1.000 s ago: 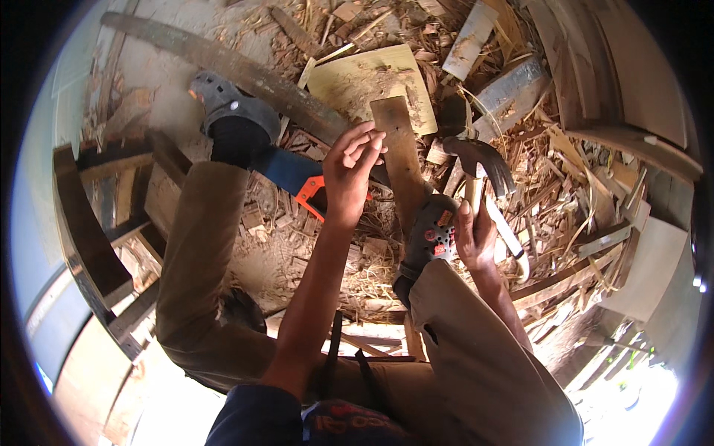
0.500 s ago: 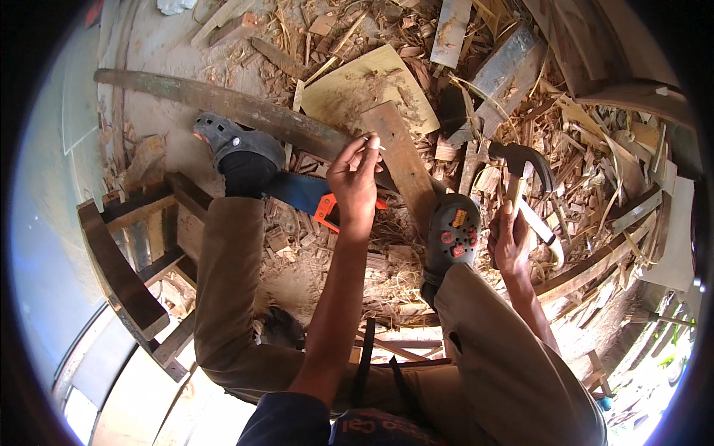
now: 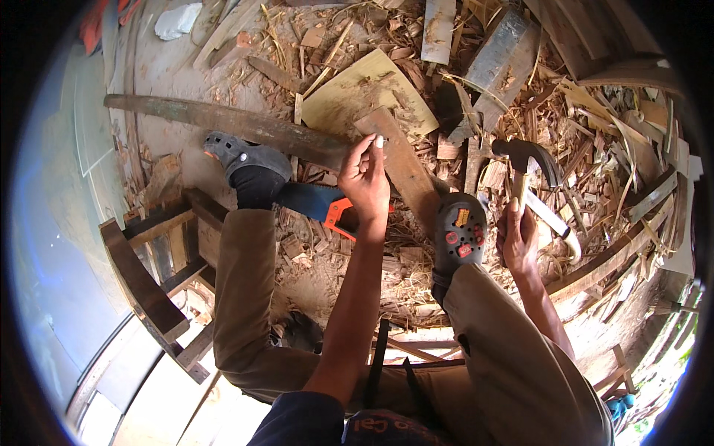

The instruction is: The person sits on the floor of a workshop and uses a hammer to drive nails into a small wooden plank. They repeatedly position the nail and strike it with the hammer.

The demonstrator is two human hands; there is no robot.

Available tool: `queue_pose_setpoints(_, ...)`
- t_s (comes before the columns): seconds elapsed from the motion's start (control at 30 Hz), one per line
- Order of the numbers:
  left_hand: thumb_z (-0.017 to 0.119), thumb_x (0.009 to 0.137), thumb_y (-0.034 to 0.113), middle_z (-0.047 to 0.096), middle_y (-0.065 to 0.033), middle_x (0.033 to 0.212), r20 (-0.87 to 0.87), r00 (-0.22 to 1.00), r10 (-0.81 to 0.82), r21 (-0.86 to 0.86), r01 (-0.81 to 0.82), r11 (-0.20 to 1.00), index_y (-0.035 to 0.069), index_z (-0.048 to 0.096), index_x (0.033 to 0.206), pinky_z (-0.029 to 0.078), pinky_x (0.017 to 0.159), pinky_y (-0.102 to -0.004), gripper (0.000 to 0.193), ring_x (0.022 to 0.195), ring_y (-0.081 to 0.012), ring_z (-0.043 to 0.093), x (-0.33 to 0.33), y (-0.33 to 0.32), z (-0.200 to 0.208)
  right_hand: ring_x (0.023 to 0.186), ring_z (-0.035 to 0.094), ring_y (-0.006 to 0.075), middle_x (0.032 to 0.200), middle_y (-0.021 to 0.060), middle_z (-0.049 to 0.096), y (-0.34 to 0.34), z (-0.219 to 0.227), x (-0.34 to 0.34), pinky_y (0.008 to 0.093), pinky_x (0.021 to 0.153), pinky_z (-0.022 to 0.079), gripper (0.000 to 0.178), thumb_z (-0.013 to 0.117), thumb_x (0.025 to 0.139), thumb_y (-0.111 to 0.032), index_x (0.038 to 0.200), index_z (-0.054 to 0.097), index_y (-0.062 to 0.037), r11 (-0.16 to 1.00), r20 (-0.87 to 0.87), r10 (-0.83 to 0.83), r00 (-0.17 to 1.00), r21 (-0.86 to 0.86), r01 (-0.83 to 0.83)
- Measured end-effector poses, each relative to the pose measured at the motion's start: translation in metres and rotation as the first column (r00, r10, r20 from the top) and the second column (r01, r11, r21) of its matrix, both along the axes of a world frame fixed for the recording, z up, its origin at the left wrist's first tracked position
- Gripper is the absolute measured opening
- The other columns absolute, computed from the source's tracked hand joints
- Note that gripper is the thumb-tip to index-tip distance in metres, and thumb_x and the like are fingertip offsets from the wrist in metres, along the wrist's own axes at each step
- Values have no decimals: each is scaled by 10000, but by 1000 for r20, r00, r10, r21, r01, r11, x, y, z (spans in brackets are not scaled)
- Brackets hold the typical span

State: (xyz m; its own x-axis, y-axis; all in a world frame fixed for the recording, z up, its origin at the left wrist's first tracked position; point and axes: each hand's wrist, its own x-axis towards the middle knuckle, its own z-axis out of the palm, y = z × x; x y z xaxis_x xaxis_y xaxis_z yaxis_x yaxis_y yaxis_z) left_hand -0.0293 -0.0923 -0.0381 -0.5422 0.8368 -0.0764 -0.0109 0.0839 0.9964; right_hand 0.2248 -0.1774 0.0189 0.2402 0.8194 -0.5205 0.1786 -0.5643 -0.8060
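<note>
My left hand (image 3: 364,178) is closed in a pinch, with a small nail between thumb and forefinger, mostly hidden by the fingertips. The fingertips are at the upper part of a brown wooden board (image 3: 401,160). My right hand (image 3: 518,238) is wrapped round the handle of a claw hammer (image 3: 526,160), its dark head raised beside the board. My right foot, in a dark clog (image 3: 459,234), rests on the board's near end. Behind my left wrist lies a handsaw (image 3: 309,199) with an orange handle.
A long dark plank (image 3: 230,119) runs from the left to behind my left hand. A yellowish flat panel (image 3: 357,89) lies beyond the board. Wood shavings and offcuts (image 3: 550,111) cover the ground. A wooden frame (image 3: 149,275) stands at the left, beside my leg.
My left hand has turned slightly and brought its fingertips down to the board, so the nail shows less. The right hand keeps its hold on the hammer. The whole view has shifted a little.
</note>
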Motion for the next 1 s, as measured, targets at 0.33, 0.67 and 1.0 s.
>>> queue_pose_setpoints(0.33, 708, 914, 34, 677, -16, 822, -68, 997, -35, -5, 34, 999, -29, 705, 1048, 451, 593, -201, 147, 665, -41, 557, -2, 3, -1, 486, 402, 84, 600, -18, 445, -2, 2, 1, 264, 437, 340, 465, 446, 1033, -503, 856, 507, -77, 996, 9, 33, 999, -79, -33)
queue_pose_setpoints(0.67, 681, 912, -18, 707, -61, 891, -221, 974, -50, 40, 60, 997, -27, 696, 1034, 484, 602, -208, 124, 699, -73, 621, 2, 3, 0, 552, 484, 135, 603, 33, 497, 2, 11, -5, 328, 504, 396, 599, 405, 1020, -569, 901, 556, -1, 983, 34, 97, 995, -159, -91)
queue_pose_setpoints(1.0, 643, 902, -67, 698, -94, 860, -417, 900, -124, 134, 196, 971, -12, 675, 1006, 503, 570, -239, 122, 689, -110, 657, -5, 6, -2, 481, 375, 58, 618, -39, 433, -5, 5, -13, 239, 430, 330, 444, 461, 1035, -493, 866, 504, -85, 994, -17, 61, 998, -94, -62)
